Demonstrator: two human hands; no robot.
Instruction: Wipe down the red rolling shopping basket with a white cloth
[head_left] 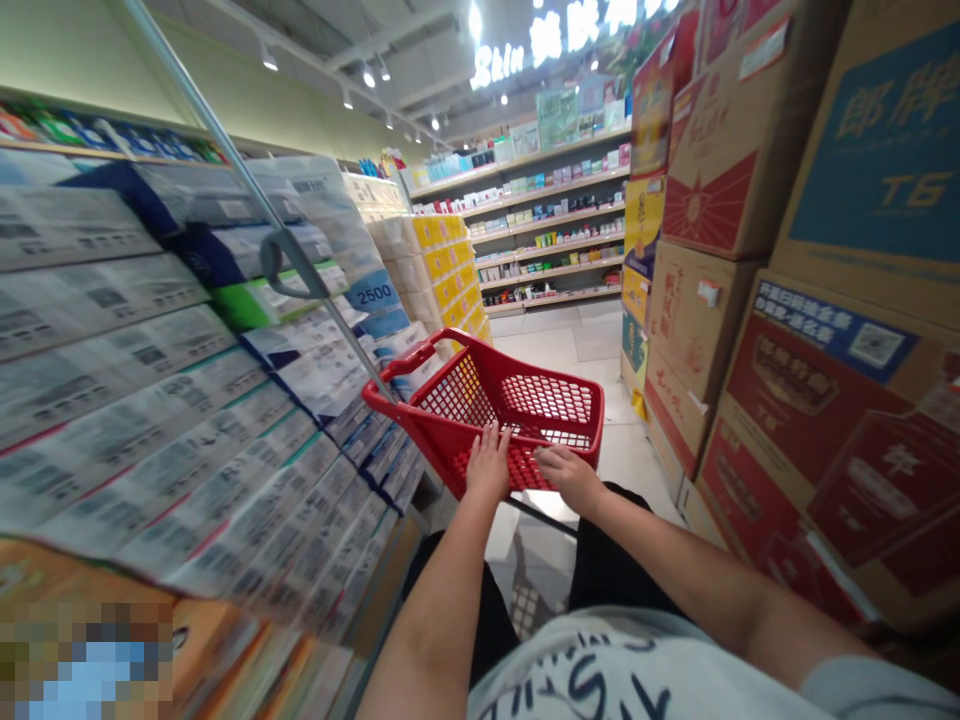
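A red plastic shopping cart with a latticed basket stands crosswise in front of me, its handle to the left. Nothing shows inside the basket. My left hand lies against the near side of the basket, its fingers stretched toward the rim. To its right, my right hand is at the same side near the rim, fingers pointing left and a little bent, holding nothing that I can see. A metal pole with a grey hook-shaped piece rises from the handle end.
Stacked tissue packs line the left side, with yellow-and-white packs beyond. Cardboard cartons are piled high on the right. Shelves of small goods stand at the back. A pale tiled floor runs between.
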